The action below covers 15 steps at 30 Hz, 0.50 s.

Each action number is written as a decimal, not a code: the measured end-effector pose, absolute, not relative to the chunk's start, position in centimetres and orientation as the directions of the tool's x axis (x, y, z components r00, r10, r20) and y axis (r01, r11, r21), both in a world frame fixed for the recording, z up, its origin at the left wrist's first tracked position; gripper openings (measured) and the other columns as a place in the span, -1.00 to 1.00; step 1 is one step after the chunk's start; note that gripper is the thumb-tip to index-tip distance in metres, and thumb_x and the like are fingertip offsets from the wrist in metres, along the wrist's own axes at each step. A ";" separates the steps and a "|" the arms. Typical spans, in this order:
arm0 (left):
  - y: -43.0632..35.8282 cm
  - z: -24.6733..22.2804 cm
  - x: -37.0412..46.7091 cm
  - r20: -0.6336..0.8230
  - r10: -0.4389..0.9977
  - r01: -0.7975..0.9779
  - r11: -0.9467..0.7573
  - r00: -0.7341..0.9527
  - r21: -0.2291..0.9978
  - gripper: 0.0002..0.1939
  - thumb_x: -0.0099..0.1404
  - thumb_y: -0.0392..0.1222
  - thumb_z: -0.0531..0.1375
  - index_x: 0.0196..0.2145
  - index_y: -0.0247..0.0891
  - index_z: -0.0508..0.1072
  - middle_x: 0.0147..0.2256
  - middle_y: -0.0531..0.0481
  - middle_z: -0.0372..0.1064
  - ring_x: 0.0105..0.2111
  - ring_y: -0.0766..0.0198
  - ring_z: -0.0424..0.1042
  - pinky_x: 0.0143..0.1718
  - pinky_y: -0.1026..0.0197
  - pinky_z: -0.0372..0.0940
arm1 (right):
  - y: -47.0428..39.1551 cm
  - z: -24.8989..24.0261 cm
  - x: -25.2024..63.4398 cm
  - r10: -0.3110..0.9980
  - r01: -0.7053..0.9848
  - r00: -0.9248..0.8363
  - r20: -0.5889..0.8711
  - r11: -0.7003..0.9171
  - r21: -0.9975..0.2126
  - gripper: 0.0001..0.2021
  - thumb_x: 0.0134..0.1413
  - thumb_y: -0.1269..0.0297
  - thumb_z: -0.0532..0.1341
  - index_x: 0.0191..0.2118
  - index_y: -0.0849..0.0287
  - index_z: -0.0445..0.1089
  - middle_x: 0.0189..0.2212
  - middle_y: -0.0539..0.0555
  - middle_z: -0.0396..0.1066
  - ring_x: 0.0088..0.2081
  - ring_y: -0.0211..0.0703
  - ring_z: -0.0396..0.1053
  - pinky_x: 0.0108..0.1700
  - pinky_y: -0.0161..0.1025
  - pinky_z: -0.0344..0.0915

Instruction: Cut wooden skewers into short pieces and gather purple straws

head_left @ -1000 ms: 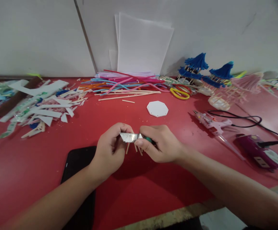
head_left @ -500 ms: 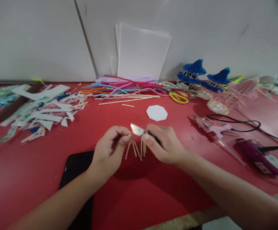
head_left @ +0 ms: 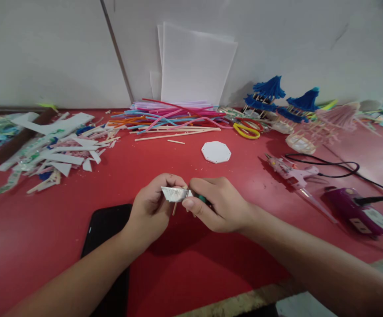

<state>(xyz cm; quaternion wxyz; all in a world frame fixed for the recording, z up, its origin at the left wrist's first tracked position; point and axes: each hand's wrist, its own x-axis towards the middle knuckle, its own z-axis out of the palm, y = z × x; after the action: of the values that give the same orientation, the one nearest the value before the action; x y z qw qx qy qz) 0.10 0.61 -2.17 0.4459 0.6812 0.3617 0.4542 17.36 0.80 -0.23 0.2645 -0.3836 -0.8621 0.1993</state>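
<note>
My right hand (head_left: 219, 204) is closed round the green handle of a craft knife (head_left: 174, 194), its wide, slanted blade pointing left. The blade lies across the fingertips of my left hand (head_left: 153, 202). That hand is pinched on a thin wooden stick, mostly hidden by the fingers and blade. Below the hands, several short wooden sticks (head_left: 174, 208) lie on the red table (head_left: 184, 273), largely covered now. A white octagonal piece (head_left: 216, 152) with small holes near its corners lies just beyond my right hand.
Pipe cleaners (head_left: 178, 115) and long sticks (head_left: 178, 134) lie at the back, near yellow-handled scissors (head_left: 247, 131). White scraps (head_left: 65, 156) are heaped left. A glue gun (head_left: 290, 171) and purple power strip (head_left: 359, 211) sit right. A black phone-like slab (head_left: 108, 224) lies under my left forearm.
The knife has moved left and slightly down, so its blade now crosses my left fingertips. Both hands are closer together and cover more of the short sticks.
</note>
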 end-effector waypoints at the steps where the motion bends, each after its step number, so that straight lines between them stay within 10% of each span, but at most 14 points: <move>1: 0.6 -2.2 0.1 0.294 0.897 0.088 -0.339 0.329 0.936 -0.87 0.30 -0.34 0.01 -0.34 -0.22 0.32 -0.49 0.06 0.26 -0.54 0.39 0.26 -0.55 0.34 0.19 | 0.8 -0.2 17.4 0.767 0.555 -0.566 0.302 0.625 -0.549 -0.71 0.19 0.12 -0.07 -0.47 0.17 0.11 -0.60 -0.05 0.20 -0.57 -0.37 0.12 -0.53 -0.35 -0.06; 15: 0.7 -1.9 0.3 0.340 0.882 0.123 -0.396 0.328 0.910 -0.88 0.29 -0.34 0.01 -0.35 -0.21 0.31 -0.54 0.09 0.30 -0.62 0.41 0.21 -0.59 0.33 0.18 | 0.8 -0.4 17.4 0.776 0.502 -0.552 0.305 0.601 -0.621 -0.70 0.19 0.11 -0.05 -0.48 0.18 0.13 -0.61 -0.06 0.21 -0.59 -0.39 0.10 -0.54 -0.36 -0.07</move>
<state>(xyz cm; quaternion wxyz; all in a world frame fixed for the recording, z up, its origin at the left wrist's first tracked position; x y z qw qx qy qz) 0.27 0.72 -1.85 0.4163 0.7004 0.3586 0.4556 17.36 0.80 -0.38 0.2862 -0.3770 -0.8478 0.2391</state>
